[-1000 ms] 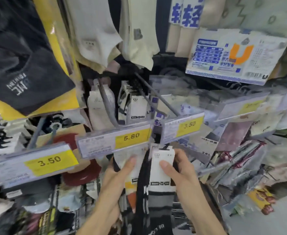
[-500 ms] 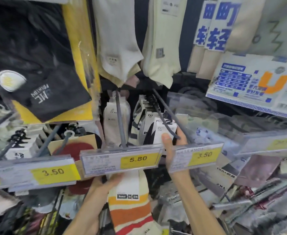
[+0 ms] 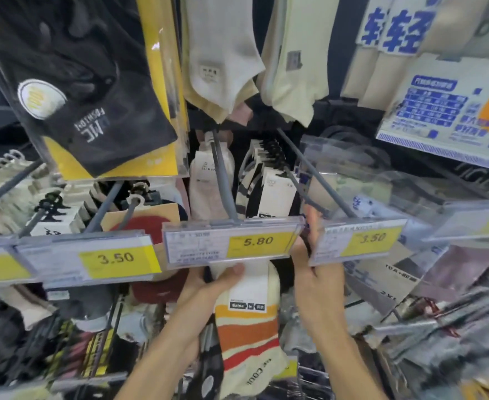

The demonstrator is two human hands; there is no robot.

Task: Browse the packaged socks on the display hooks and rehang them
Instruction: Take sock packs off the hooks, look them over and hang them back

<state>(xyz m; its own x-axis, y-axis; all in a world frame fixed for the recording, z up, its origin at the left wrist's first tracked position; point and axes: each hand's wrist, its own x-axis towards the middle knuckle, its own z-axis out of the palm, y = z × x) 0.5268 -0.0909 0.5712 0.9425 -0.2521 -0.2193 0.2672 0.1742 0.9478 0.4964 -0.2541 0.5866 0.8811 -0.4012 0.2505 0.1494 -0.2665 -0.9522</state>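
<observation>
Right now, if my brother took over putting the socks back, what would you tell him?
Left hand grips the orange-striped sock pack under the 5.80 tag.
Right hand reaches up between that tag and the right-side 3.50 tag; its fingertips are hidden, so its grip is unclear.
Black-and-white packs hang behind the tags.
Left to do: hang the orange-striped pack.

the striped socks point(image 3: 246, 327) down front are cream with yellow, orange and red bands, plus a white card with a black label. the 5.80 price tag point(image 3: 259, 242) and 3.50 price tag point(image 3: 116, 259) are yellow with dark numbers. behind them are black-and-white striped socks point(image 3: 244, 186) and grey hooks point(image 3: 223, 174). up top: black socks point(image 3: 93, 96) on a yellow card point(image 3: 162, 157), off-white socks point(image 3: 223, 53), pale yellow socks point(image 3: 292, 67), and a blue-and-white sign point(image 3: 439, 111) with an orange u.
</observation>
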